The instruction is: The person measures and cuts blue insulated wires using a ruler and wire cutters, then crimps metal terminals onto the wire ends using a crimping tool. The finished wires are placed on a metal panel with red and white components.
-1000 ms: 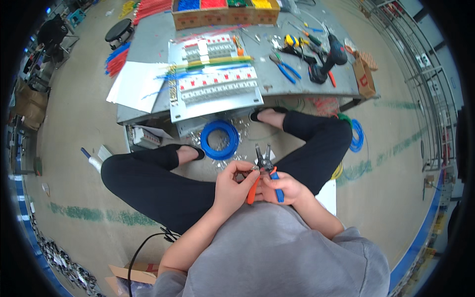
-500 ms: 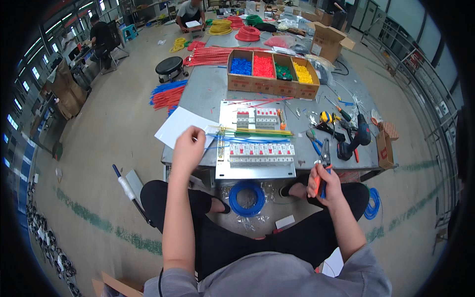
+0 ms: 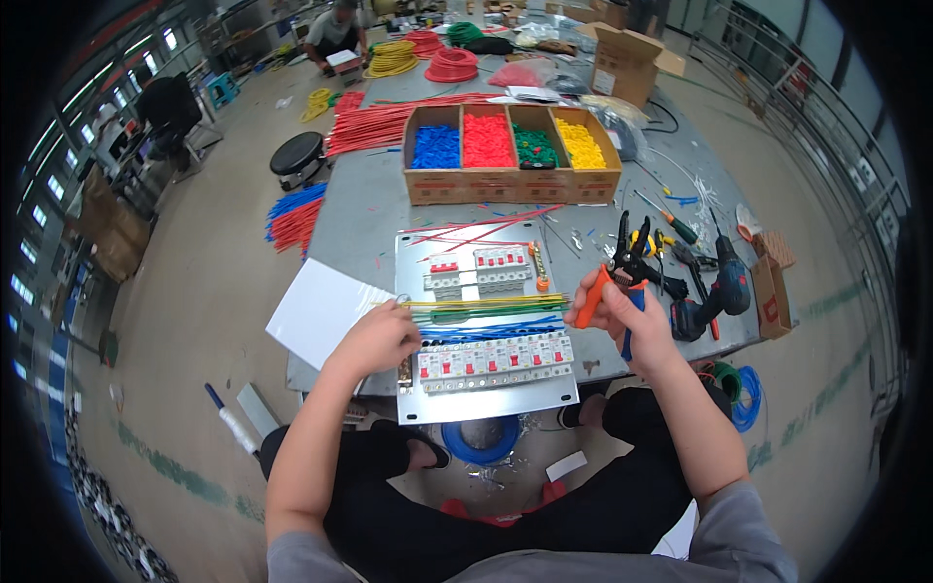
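The left hand (image 3: 377,337) lies palm down on the left edge of the metal panel (image 3: 486,398), its fingers (image 3: 406,313) curled loosely over the near end of the bundle of yellow and green wires (image 3: 486,305); whether they pinch a wire I cannot tell. The right hand (image 3: 627,313) is raised just off the panel's right edge, its fingers (image 3: 604,303) closed around the orange and blue handles of the wire strippers (image 3: 622,267), whose black head points up and away from the person.

Half a second ago the left hand was spread higher over the white sheet and the wires, and the right hand held the tool low by the knee; now the left has settled onto the panel and the right has come up level with it.

Both forearms rise from the lower edge, the left bare and nearly straight, the right bent inward at the wrist. The panel with its row of white breakers (image 3: 494,359) sits on the grey tabletop (image 3: 369,209), with the white sheet (image 3: 319,311) to its left, the box of coloured sleeves (image 3: 512,182) behind it, and the drill (image 3: 724,291) to the right.
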`<state>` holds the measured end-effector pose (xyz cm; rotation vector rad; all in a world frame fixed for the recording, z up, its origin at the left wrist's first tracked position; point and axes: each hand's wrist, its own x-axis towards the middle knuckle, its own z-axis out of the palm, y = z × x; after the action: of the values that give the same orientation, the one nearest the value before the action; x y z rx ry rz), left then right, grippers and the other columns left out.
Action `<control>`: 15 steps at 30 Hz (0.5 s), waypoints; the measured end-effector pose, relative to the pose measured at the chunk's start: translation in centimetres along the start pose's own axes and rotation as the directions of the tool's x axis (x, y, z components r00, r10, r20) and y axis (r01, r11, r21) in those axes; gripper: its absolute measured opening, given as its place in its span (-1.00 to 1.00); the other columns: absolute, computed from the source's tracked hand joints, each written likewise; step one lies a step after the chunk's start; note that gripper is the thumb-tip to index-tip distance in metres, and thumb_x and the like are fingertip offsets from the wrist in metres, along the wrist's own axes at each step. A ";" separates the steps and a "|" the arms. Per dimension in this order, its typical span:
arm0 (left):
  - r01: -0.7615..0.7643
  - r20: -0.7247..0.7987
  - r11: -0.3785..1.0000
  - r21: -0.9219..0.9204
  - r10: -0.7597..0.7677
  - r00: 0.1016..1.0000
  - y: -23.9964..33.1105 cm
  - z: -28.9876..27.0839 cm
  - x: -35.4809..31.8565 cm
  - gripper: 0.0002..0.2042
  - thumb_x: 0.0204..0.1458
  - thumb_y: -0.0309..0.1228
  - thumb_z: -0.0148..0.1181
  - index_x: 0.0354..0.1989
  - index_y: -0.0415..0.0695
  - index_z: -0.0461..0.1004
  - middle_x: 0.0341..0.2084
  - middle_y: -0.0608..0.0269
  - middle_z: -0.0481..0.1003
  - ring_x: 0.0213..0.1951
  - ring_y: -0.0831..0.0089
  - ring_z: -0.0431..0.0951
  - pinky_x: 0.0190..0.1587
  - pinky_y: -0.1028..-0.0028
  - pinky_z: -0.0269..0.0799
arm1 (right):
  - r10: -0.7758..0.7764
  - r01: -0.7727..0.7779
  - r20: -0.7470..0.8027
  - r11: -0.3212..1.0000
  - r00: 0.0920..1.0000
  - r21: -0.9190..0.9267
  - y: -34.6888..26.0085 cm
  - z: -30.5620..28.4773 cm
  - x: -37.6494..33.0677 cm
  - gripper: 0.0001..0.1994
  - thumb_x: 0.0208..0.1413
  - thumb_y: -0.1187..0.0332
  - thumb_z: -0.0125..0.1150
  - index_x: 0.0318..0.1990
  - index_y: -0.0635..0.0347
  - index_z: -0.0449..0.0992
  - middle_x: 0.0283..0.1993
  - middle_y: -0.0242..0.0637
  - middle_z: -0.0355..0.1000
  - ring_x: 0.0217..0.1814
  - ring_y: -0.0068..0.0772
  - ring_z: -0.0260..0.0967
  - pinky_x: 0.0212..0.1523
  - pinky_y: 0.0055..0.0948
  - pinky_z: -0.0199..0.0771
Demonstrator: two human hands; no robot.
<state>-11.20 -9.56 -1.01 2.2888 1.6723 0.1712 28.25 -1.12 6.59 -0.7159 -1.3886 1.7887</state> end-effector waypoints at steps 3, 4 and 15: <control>0.016 0.091 1.000 -0.017 -0.015 0.996 0.0 0.7 0.6 -0.88 -0.01 -0.45 0.36 -0.31 -0.15 0.74 -0.27 0.11 0.61 -0.04 0.09 0.54 0.12 0.22 0.47 | 0.007 -0.004 -0.023 0.992 1.000 0.125 -1.5 -1.3 -0.1 -0.60 0.46 0.05 0.14 0.15 0.23 0.45 -0.03 -0.21 0.55 0.09 -0.18 0.60 0.20 -0.13 0.57; 0.006 0.086 1.000 -0.003 -0.006 0.996 0.0 1.0 0.7 -0.87 -0.02 -0.45 0.39 -0.29 -0.16 0.75 -0.27 0.11 0.60 -0.04 0.07 0.55 0.11 0.21 0.48 | 0.032 -0.028 -0.020 0.986 0.999 0.164 -1.8 -1.8 0.0 -0.54 0.48 -0.01 0.05 0.16 0.25 0.44 -0.01 -0.17 0.55 0.09 -0.11 0.61 0.20 -0.10 0.58; 0.281 -0.019 0.901 -0.331 -0.303 0.953 1.1 -2.3 -1.0 -0.86 0.14 -0.43 0.36 -0.26 -0.27 0.68 -0.43 0.05 0.63 -0.38 0.20 0.59 -0.21 0.29 0.52 | -0.163 -0.253 0.537 0.745 0.828 0.617 -1.7 -3.1 1.5 0.04 0.27 -0.56 -0.25 0.32 0.41 0.36 0.16 0.10 0.50 0.19 0.28 0.51 0.33 0.14 0.40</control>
<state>-11.18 -10.42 1.60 1.7885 1.8419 0.4292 30.21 2.07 7.44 0.2046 -0.9087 2.4550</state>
